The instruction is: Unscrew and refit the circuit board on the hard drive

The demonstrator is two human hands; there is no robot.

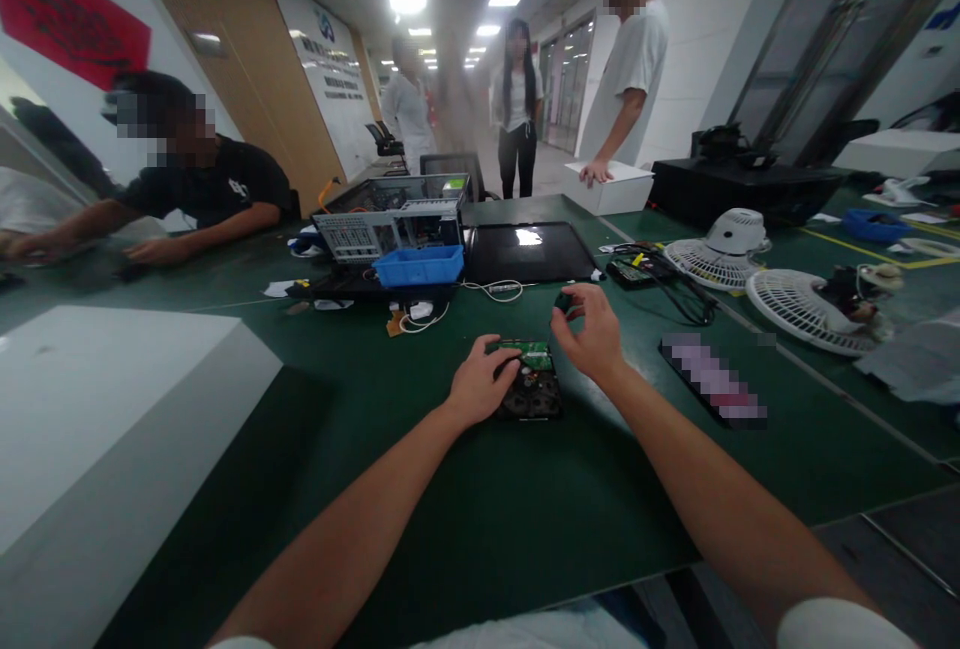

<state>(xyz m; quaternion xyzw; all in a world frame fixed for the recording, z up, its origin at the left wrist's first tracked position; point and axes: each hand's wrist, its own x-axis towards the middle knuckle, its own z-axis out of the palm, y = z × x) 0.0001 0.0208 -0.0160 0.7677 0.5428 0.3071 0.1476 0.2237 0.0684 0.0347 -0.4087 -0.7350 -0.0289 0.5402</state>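
Observation:
A hard drive (pixel 531 394) lies on the green table mat with its green circuit board (pixel 534 355) facing up. My left hand (pixel 484 381) is on the drive's left side, fingers bent over the board and holding it against the mat. Just beyond the drive's right edge, my right hand (pixel 590 331) is raised above the mat. Its thumb and fingers pinch a small dark piece (pixel 562 301), whose kind is too small to make out.
Ahead stand an open computer case (pixel 390 219), a blue tray (pixel 420 267) and a dark flat panel (pixel 529 251). A phone (pixel 712 381) and fan parts (pixel 810 311) lie to the right. A white box (pixel 127 399) is at left. Several people are around the table.

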